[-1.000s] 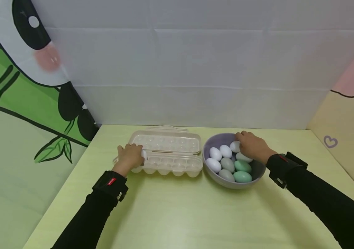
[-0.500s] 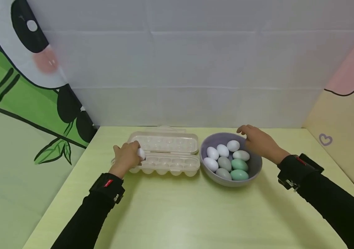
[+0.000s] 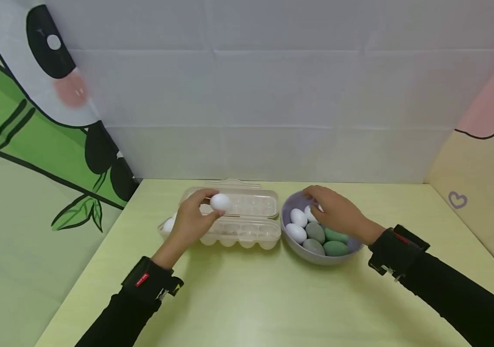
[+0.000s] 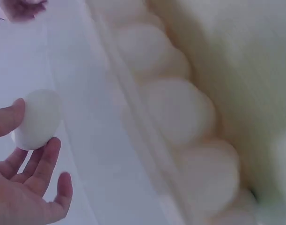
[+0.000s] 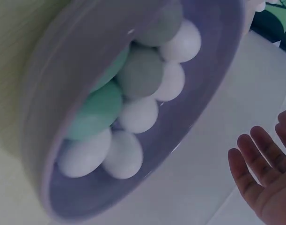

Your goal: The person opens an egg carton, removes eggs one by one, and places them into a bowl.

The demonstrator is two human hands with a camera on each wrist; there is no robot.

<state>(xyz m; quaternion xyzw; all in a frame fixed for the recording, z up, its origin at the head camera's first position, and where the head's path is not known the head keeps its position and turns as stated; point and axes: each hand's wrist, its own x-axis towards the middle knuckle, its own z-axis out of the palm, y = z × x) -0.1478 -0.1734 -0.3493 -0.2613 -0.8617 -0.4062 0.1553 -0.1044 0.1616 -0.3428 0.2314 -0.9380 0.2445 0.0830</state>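
Observation:
My left hand (image 3: 191, 217) pinches a white egg (image 3: 220, 202) between thumb and fingers above the clear plastic egg carton (image 3: 268, 230). The left wrist view shows that egg (image 4: 40, 119) with the thumb on one side and fingertips on the other. White shows at the carton's left end, an egg (image 3: 169, 225) partly hidden by my hand. Over the purple bowl (image 3: 287, 241) hovers my right hand (image 3: 338, 212), holding nothing; its fingers look loosely bent in the right wrist view. White eggs (image 3: 295, 233), grey eggs (image 3: 315, 232) and green eggs (image 3: 336, 248) lie in the bowl.
The carton's lid (image 3: 253, 202) lies open toward the back wall, with the bowl close to the carton's right side. A pale yellow table (image 3: 247, 299) carries both. Behind it stands a white wall sheet (image 3: 247, 96), with printed panels at the sides.
My left hand has lifted the white egg and moved right over the carton, uncovering white at its left end. My right hand drew back from the bowl, then came leftward over it again.

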